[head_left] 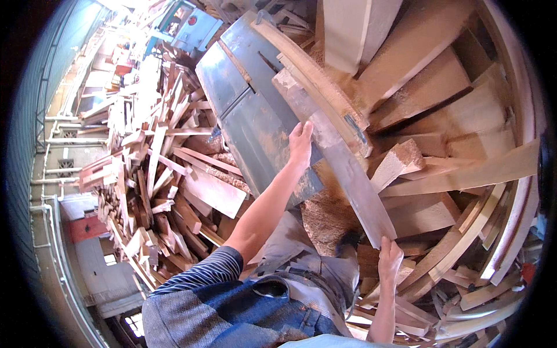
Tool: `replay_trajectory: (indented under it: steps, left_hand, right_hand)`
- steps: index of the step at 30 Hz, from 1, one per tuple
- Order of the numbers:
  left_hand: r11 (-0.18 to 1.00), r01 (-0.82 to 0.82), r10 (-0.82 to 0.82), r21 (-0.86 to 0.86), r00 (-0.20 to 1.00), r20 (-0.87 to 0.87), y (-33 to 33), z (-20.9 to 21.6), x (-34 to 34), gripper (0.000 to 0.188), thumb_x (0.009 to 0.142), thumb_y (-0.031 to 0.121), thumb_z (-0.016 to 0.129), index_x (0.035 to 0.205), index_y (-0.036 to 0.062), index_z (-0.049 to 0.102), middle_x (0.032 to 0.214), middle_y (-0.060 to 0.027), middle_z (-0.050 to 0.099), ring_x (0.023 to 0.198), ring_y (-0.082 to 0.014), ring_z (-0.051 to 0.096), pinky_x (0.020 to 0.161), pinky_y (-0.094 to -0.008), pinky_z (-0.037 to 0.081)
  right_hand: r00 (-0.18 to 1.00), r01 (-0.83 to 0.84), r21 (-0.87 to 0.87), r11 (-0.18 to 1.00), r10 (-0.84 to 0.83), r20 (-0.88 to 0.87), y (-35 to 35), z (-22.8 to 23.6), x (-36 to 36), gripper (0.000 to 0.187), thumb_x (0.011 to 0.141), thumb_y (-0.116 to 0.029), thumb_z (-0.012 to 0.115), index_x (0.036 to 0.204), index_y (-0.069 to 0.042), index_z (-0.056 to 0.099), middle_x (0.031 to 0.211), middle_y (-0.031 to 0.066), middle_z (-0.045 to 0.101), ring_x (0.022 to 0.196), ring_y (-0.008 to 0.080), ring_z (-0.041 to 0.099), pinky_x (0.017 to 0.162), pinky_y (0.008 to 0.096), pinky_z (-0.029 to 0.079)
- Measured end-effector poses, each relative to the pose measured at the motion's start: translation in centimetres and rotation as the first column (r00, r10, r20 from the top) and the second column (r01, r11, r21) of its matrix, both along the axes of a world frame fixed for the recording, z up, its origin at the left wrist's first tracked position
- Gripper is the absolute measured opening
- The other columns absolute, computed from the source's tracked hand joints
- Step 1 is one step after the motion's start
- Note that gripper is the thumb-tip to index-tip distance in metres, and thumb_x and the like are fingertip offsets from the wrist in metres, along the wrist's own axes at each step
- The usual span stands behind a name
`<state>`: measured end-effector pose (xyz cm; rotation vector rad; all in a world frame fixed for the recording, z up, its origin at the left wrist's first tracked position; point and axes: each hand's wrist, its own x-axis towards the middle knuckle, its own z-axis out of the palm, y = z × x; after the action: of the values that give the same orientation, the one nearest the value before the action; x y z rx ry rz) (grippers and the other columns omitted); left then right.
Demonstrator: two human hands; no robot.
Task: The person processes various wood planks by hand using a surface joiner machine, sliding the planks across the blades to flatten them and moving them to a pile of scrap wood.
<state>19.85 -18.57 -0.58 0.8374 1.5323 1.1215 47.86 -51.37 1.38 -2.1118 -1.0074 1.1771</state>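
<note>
A long pale wooden board [348,168] lies slantwise, its far part over a grey metal machine table [255,124] and its near end sticking out past the table toward me. My left hand [300,142] is closed on the board's left edge, about a third of the way down from the far end. My right hand [390,255] grips the near end, its thumb at the corner. Along the board's right side runs a wooden guide rail [316,78], dusted with sawdust. Two narrow slots show in the metal table; whether a blade stands in them I cannot tell.
Offcuts [168,174] are heaped left of the table. Large planks [418,58] and blocks crowd the right side, with a long plank [464,174] jutting across near my right arm. Sawdust [328,220] is piled below the table's near edge. A blue machine [197,29] stands at the far end.
</note>
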Motion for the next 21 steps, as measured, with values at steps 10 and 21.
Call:
replay_trajectory:
  steps: [10, 21]
  left_hand:
    - [1.0, 0.029, -0.029, -0.01, 0.998, 0.048, 1.2, -0.5, -1.6, 0.033, 0.101, 0.032, 0.069, 0.119, 0.0042, 0.068, 0.104, 0.005, 0.067, 0.091, -0.0066, 0.059, 0.077, -0.0258, 0.045]
    - [0.999, -0.007, 0.008, 0.042, 1.0, -0.015, 2.4, -1.5, -2.9, 0.024, 0.101, 0.032, 0.068, 0.1, 0.0086, 0.069, 0.09, 0.0082, 0.062, 0.079, -0.0042, 0.053, 0.066, -0.0251, 0.039]
  right_hand:
    - [0.998, 0.014, 0.129, 0.991, -0.022, 0.055, 1.6, 1.1, -0.6, 0.05, 0.101, -0.029, 0.063, 0.067, 0.006, 0.056, 0.063, 0.0285, 0.055, 0.052, 0.0407, 0.054, 0.053, 0.049, 0.042]
    - [0.998, 0.001, 0.142, 0.99, -0.009, 0.056, 2.8, 0.2, -1.5, 0.055, 0.103, -0.035, 0.062, 0.067, 0.007, 0.057, 0.059, 0.0281, 0.052, 0.049, 0.0393, 0.05, 0.051, 0.0492, 0.041]
